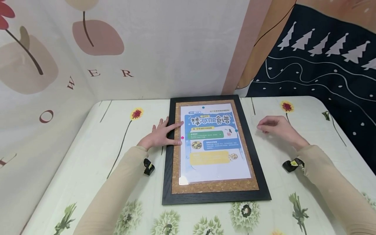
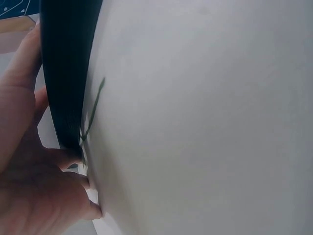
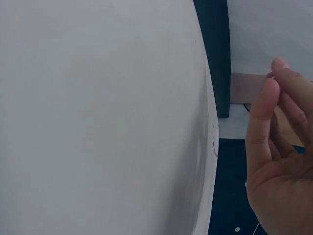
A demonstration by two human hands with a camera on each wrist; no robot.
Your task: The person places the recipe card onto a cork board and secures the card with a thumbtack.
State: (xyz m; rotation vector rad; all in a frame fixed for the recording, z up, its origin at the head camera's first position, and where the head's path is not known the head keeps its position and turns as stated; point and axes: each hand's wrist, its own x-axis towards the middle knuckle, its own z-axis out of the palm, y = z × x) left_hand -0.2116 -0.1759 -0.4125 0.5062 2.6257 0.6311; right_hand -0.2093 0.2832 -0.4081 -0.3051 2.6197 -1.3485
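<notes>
A black-framed cork board (image 1: 215, 195) lies on the table with a printed poster (image 1: 214, 171) on it. Small round pins mark the poster: a blue pin (image 1: 203, 107) at the top, a pink pin (image 1: 182, 137) at the left and another blue pin (image 1: 236, 130) at the right. Spread over the board's left edge, my left hand (image 1: 158, 134) rests thumb and index finger near the pink pin; its other fingers lie beside the frame. Right of the board, my right hand (image 1: 279, 129) pinches a tiny reddish thing (image 3: 270, 75), mostly hidden by the fingertips.
The board stands on a flower-patterned tablecloth (image 1: 132, 186). A pale cloth wall (image 1: 176, 65) rises behind the table, and a dark cloth with white trees (image 1: 311, 75) hangs at the right. Black wrist cameras (image 1: 148, 167) sit on both forearms.
</notes>
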